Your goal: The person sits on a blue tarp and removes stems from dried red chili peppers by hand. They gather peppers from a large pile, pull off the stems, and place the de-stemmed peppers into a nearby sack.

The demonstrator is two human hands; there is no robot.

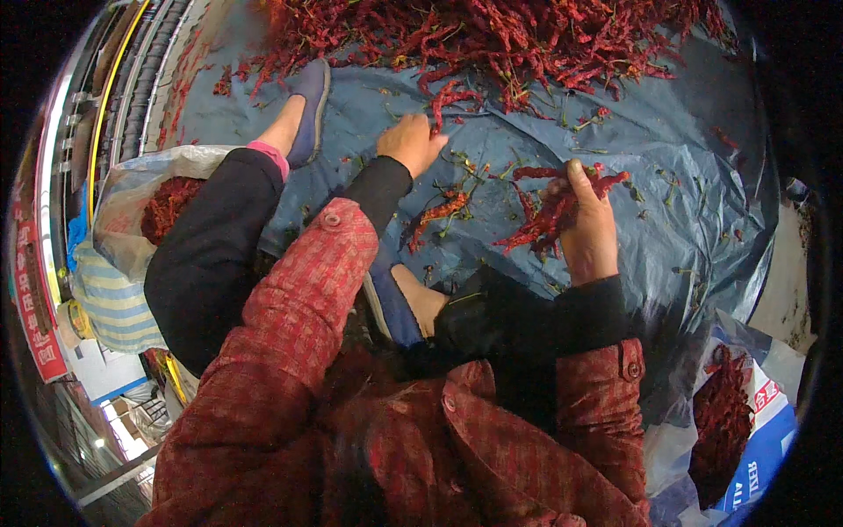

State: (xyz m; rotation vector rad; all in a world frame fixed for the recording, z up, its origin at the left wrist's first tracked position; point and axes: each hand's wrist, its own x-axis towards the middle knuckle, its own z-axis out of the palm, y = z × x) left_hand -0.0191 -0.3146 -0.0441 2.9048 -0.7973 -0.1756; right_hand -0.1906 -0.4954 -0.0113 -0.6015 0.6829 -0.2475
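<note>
My left hand (407,143) pinches a dried red chili pepper (451,99) between thumb and fingers, just in front of a large heap of dried red chilies (500,39). To the right, my right hand (589,227) grips a bunch of dried chilies (550,214), the thumb pressed on top and several pods sticking out on both sides. A blue-grey plastic sheet (658,244) lies under both hands. Between them, loose stems and an orange-red chili (444,209) are scattered on it.
An open plastic bag (122,211) with dark red chilies stands at left, beside a striped sack (115,296). Another sack (767,441) of chilies stands at lower right. My legs, in blue slip-on shoes (311,112), rest on the sheet.
</note>
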